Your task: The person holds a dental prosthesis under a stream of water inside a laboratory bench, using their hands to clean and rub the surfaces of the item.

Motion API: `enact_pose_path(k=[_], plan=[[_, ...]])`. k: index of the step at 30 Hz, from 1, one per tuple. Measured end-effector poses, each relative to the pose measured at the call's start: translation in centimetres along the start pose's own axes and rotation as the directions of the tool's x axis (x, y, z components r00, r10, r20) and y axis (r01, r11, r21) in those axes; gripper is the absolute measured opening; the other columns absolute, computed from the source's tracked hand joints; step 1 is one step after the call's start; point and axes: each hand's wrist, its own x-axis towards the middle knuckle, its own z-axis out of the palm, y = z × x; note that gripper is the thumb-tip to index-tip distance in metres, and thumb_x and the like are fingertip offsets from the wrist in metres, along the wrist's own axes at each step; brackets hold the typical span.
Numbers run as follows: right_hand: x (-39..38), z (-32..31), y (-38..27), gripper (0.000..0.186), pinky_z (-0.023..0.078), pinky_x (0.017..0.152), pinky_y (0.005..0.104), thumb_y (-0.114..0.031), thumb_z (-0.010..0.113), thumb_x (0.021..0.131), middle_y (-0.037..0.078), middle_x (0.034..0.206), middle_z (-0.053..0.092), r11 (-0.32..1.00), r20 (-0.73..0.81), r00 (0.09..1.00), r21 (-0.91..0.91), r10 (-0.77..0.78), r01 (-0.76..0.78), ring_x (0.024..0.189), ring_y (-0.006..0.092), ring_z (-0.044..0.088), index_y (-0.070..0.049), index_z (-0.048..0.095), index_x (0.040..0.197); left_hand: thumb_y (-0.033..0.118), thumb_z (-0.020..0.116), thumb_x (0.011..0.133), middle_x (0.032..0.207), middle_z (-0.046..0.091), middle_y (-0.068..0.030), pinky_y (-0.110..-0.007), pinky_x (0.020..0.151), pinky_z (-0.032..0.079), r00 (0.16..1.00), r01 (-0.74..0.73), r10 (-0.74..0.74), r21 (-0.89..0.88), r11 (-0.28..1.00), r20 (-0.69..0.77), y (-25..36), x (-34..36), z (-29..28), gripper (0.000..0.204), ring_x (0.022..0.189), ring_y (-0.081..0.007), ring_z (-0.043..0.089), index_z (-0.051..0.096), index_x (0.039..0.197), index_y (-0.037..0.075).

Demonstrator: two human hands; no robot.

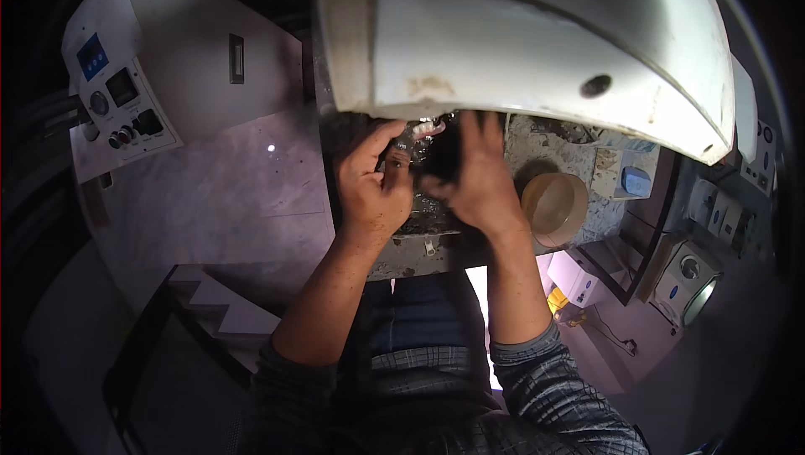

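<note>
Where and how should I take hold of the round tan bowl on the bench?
Probably by the near wall of the bowl, from the front and above, pinching inside and outside. It appears upright, its round mouth open; the white housing looms beyond it and the right wrist lies to its left, so the front looks clearest.

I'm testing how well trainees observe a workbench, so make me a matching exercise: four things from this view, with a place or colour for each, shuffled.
Things:
1. tooth-like piece
2. round bowl
3. small block
4. large hood

Places or colours:
A. just right of the right hand
B. white, above both hands in the picture
C. by the left hand's fingertips
D. blue

Pairs: 1-C; 2-A; 3-D; 4-B
</note>
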Motion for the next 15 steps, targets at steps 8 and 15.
enact_pose_path(k=[8, 15], plan=[[-2.8, 1.0, 0.0, 0.040, 0.050, 0.085, 0.0404, 0.006, 0.066, 0.069, 0.018, 0.113, 0.058, 0.999, 0.239, 0.970, 0.016, -0.044, 0.042, 0.099, 0.0371, 0.058, -0.001, 0.061, 0.108, -0.008, 0.055, 0.084, 0.102, 0.064, -0.0129, -0.022, 0.073, 0.047, 0.997, -0.073, 0.072, -0.011, 0.997, -0.038, 0.2, -0.2, 0.3, 0.024, 0.087, -0.0131, 0.061, 0.060, 0.108, -0.006], [-3.5, -3.2, 0.5, 0.035, 0.048, 0.079, 0.0260, 0.012, 0.061, 0.069, 0.012, 0.099, 0.064, 0.650, -0.188, 0.981, 0.742, -0.037, 0.167, 0.089, 0.0145, 0.061, 0.006, 0.061, 0.103, -0.014, 0.053, 0.080, 0.098, 0.066, -0.0123, -0.023, 0.077, 0.047, 0.999, 0.000, 0.001, -0.018, 1.000, 0.040, 0.1, 0.0, 1.2, 0.029, 0.088, -0.0139, 0.061, 0.061, 0.107, -0.006]])
